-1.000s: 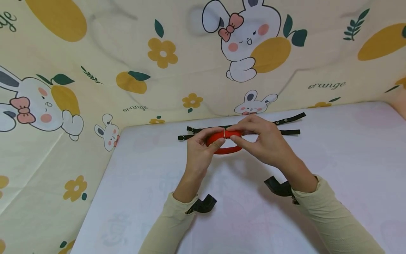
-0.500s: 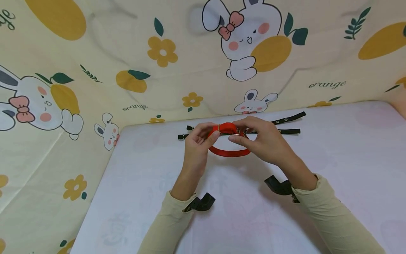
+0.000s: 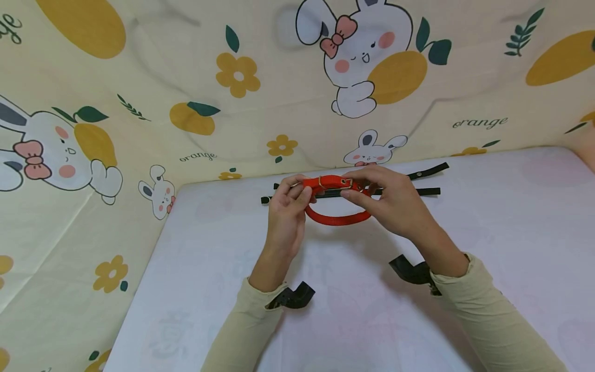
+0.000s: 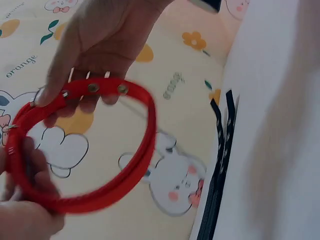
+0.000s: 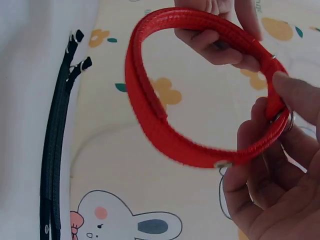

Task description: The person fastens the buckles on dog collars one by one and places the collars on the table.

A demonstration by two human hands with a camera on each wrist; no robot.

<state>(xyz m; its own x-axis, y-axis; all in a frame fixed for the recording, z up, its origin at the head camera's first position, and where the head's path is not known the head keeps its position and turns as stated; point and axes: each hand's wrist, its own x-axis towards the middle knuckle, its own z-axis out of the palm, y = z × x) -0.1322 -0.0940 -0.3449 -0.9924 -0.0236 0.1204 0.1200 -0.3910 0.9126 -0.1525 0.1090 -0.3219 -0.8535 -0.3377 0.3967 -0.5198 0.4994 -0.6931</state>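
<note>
Pinches red collar (image 3: 338,220) with left hand (image 3: 285,214) at ten o'clock, right hand (image 3: 392,201) at two, now baring buckle (image 3: 347,183) within reach.

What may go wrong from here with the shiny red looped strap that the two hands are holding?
The shiny red looped strap is held above the white table only by the left hand and right hand; if both loosen, it could drop. I cannot tell whether its small metal buckle is securely fastened; if not, the loop might slip open.
</note>
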